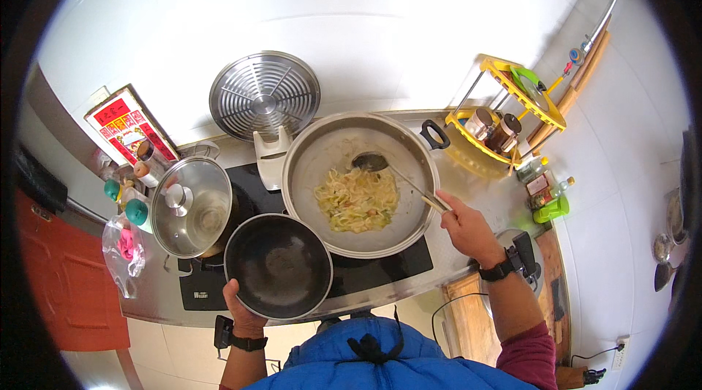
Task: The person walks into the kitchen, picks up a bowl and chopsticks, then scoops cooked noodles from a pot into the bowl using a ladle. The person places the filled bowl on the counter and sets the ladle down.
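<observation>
My left hand (243,308) grips the near-left rim of a black inner pot (278,266), bowl-shaped with a pale rim, its inside dark and with no food visible. My right hand (472,229) is closed around the handle of a metal ladle (409,182). The ladle's head rests at the far edge of a heap of pale green and yellow shredded food (357,201). That food lies in a wide, shallow steel pan (311,149) with a black side handle. The black pot is held close against the pan's near-left side.
A lidded pot (191,207) stands left on the black cooktop (387,266). A round steel steamer rack (265,90) leans on the wall. Bottles (146,163) and a plastic bag (123,255) are far left. At right stand a yellow rack (504,108) with jars and a green container (550,210).
</observation>
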{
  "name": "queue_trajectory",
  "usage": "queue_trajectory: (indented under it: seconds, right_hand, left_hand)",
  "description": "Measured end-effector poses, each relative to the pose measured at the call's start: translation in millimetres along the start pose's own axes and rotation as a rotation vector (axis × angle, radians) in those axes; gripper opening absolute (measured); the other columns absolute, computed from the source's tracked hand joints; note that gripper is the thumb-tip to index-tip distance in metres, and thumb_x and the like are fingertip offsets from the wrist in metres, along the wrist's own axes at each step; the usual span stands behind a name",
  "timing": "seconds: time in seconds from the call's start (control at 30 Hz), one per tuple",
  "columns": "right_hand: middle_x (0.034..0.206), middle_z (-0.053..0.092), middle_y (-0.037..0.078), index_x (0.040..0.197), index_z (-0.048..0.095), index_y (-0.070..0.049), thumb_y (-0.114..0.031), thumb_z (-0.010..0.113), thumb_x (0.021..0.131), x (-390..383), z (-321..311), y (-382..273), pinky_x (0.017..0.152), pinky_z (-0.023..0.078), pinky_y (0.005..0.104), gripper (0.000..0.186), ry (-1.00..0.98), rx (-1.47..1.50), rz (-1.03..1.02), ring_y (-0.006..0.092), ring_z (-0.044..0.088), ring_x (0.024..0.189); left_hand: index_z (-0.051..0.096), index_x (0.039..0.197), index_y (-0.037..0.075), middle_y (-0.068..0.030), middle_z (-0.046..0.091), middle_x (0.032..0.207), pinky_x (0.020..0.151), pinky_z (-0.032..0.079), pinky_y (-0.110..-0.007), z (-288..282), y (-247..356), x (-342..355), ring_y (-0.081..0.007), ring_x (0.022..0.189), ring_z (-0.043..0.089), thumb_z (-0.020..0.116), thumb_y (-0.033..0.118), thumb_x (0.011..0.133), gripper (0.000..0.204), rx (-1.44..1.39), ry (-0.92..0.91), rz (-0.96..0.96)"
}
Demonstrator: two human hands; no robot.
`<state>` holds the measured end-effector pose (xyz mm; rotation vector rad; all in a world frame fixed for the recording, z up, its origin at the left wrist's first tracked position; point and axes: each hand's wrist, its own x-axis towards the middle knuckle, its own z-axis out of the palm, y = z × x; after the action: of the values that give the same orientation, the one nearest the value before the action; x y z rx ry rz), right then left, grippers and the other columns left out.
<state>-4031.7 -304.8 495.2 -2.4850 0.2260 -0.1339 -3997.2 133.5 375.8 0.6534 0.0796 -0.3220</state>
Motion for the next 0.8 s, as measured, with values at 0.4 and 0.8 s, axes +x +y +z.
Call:
queue_trajectory:
  seconds: [0.4, 0.8]
  right_hand:
    - [0.090, 0.068, 0.007, 0.131, 0.060, -0.007, -0.017, 0.066, 0.096, 23, 42, -9, 0.057, 0.053, 0.0252, 0.037, 0.096, 1.002, 0.238, 0.0120, 0.064, 0.065]
    - [0.080, 0.062, 0.013, 0.110, 0.069, -0.010, -0.013, 0.069, 0.087, -3, -7, -11, 0.067, 0.054, 0.0429, 0.024, 0.074, -0.318, -0.429, 0.0345, 0.065, 0.074]
  left_hand:
    - [0.048, 0.146, 0.005, -0.0170, 0.056, 0.143, 0.109, 0.047, -0.047, 1, 0, -1, -0.0343, 0.129, 0.055, 0.059, 0.054, 0.089, 0.076, 0.014, 0.001, 0.019]
    - [0.048, 0.146, 0.006, -0.0178, 0.055, 0.144, 0.109, 0.047, -0.048, 6, 0, -4, -0.0352, 0.129, 0.056, 0.061, 0.053, 0.087, 0.077, 0.021, -0.012, -0.006]
